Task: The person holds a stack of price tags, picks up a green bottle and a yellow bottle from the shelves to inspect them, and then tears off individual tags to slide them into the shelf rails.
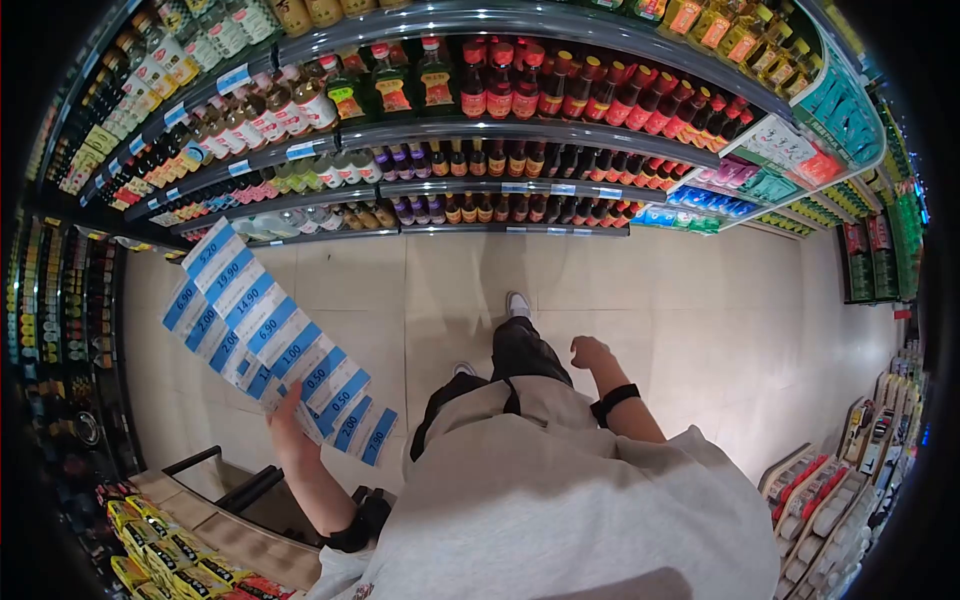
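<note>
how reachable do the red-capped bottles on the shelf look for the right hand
Probably yes, perhaps with a step closer: the right hand seems empty, nothing covers the red-capped bottles, and the label sheets are off to the left.

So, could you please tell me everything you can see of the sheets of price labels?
The price labels are thin, paper-like strips, at least two overlapping, with white and blue bands. Dark prices on the blue include 5.20, 19.90, 14.90, 6.90, 1.00, 0.50 and 7.90; the finer print is too small to read. The left hand grips them near their lower part. They slant across the view above the pale tiled floor, their upper ends spread apart.
</note>
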`<act>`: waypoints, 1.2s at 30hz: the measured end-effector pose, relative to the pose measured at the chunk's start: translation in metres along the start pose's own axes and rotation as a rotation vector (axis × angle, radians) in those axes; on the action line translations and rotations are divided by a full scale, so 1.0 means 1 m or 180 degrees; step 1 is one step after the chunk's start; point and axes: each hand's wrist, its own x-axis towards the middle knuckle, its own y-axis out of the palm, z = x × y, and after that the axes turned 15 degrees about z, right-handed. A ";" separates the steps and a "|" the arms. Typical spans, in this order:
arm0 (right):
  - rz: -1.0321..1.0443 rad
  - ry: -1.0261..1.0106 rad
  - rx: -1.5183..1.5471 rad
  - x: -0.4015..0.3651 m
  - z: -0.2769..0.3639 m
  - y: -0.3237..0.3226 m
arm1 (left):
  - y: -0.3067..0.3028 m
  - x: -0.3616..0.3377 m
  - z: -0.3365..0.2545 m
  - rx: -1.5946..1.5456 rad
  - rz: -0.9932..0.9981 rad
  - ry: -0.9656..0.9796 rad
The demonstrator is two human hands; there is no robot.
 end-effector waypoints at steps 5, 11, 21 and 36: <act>0.0553 0.0617 0.0741 0.018 -0.019 0.115 | -0.073 -0.022 0.008 -0.0124 0.0004 -0.0155; 0.0171 0.0190 0.1540 -0.011 -0.024 0.152 | -0.143 -0.034 -0.002 -0.0408 -0.0138 0.0036; -0.0040 -0.0283 0.2227 -0.041 0.001 0.102 | -0.183 -0.044 -0.006 -0.0589 -0.0359 0.0071; 0.0480 -0.0726 0.1156 -0.038 0.048 0.095 | -0.234 -0.089 0.022 -0.0591 -0.1189 0.0206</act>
